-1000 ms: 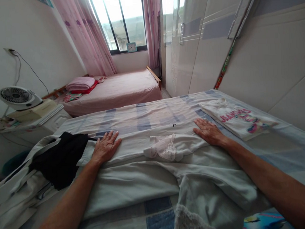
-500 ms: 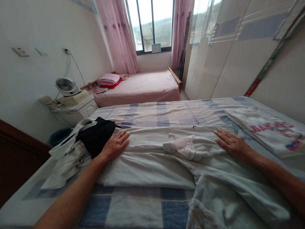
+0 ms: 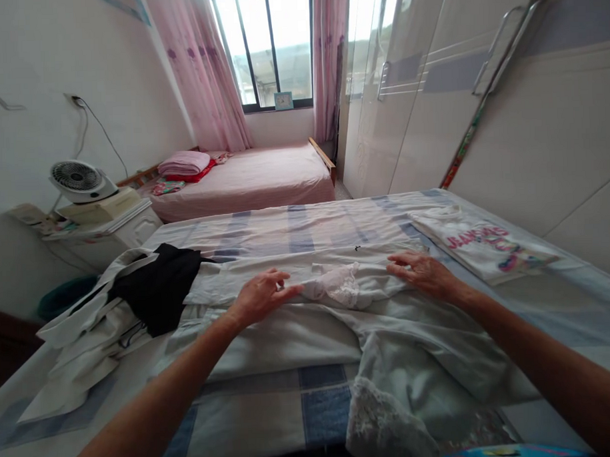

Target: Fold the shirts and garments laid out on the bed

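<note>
A pale grey-green garment with white lace trim (image 3: 289, 336) lies spread and partly folded across the bed. Over its middle rests a lacy cuff-like end (image 3: 340, 285). My left hand (image 3: 262, 295) is just left of that lace, thumb and fingers apart; whether the thumb tip touches the cloth I cannot tell. To the right of the lace, my right hand (image 3: 422, 272) hovers at or just over the garment with its fingers loosely spread. Another lace-edged end (image 3: 379, 412) hangs over the bed's near edge. Neither hand grips anything I can see.
A black and white clothing pile (image 3: 157, 287) lies at the left. A white printed shirt (image 3: 480, 242) is on the right. Behind are a pink bed (image 3: 253, 177), a fan (image 3: 78, 178) on a cabinet, and tall wardrobes (image 3: 431, 111).
Both hands lay flat on the garment; now they are raised somewhat with fingers bent, closer together around the lace end. The view has turned to the right.
</note>
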Motion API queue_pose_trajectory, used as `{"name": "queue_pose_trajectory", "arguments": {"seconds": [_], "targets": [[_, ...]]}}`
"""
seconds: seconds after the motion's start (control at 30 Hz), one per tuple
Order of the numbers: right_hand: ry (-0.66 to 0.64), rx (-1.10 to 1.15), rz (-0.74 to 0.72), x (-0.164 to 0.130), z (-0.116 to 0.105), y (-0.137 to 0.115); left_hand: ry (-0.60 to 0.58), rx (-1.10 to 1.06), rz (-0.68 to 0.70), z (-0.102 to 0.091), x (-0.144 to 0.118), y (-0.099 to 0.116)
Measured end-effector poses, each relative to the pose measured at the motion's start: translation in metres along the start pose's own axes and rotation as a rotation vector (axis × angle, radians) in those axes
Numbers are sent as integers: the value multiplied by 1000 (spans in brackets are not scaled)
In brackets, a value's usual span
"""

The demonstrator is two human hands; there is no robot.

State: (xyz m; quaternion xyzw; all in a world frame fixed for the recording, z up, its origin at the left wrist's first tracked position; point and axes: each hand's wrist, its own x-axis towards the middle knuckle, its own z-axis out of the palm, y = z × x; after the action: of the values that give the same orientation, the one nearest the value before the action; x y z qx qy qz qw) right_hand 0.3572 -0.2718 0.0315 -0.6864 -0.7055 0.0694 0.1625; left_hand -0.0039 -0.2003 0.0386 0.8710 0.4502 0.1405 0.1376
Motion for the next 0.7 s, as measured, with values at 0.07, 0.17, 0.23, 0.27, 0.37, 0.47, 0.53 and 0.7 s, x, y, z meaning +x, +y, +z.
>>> {"name": "queue_pose_trajectory", "arguments": {"seconds": [0.07,0.17,0.23,0.27,0.37,0.47,0.53,0.7], "targets": [[-71,-1,25,1,-1,-6,-57,18,46,8,7,19],[-112,52,37,2,-3,-10,-58,53,90,12,18,35],[-72,152,17,0,-5,-10,19,13,95,11,22,40],[-53,221,13,0,-7,-9,65,-23,100,9,24,41],[-36,454,50,-3,-9,-5,187,-162,124,3,25,44],[-23,497,76,-1,-7,-5,250,-296,165,1,25,49],[-17,411,84,3,-5,-8,261,-424,206,3,27,54],[-118,417,-32,18,-3,-18,249,-739,316,5,41,77]]}}
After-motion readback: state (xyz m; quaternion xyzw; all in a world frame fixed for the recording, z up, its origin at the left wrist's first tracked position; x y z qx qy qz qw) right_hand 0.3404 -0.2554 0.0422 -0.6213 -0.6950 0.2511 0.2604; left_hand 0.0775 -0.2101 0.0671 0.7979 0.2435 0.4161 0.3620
